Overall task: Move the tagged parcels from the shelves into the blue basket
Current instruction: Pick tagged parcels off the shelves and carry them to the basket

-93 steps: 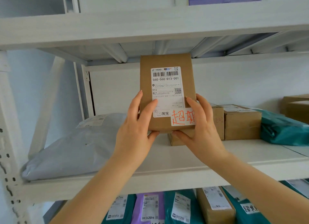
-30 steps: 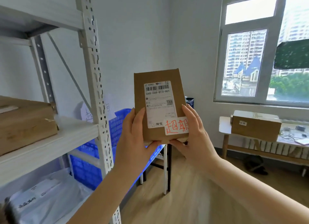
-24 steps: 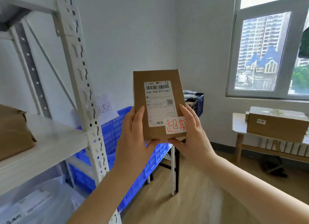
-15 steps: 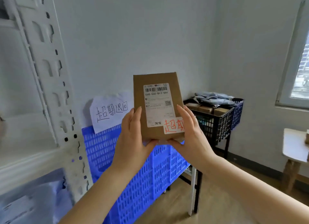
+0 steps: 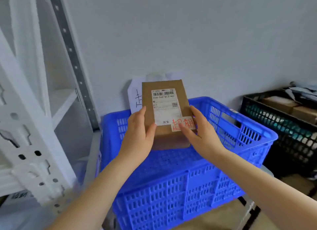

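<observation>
The rectangular brown cardboard parcel (image 5: 165, 109) carries a white shipping label (image 5: 166, 106) with black barcode stripes and a white tag (image 5: 183, 123) with red handwriting. Below the parcel, the blue plastic basket (image 5: 188, 187) shows a slotted grid pattern; right of it, the black plastic crate (image 5: 283, 126) shows the same.

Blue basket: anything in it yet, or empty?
Empty as far as visible: the blue basket shows bare mesh floor. The brown parcel is above it, held by left hand and right hand; floor beneath them is hidden.

parcel (image 5: 164, 109) label (image 5: 166, 106) no. 060-060-013-001, "D13", red handwritten tag (image 5: 183, 124) "超期"
</observation>
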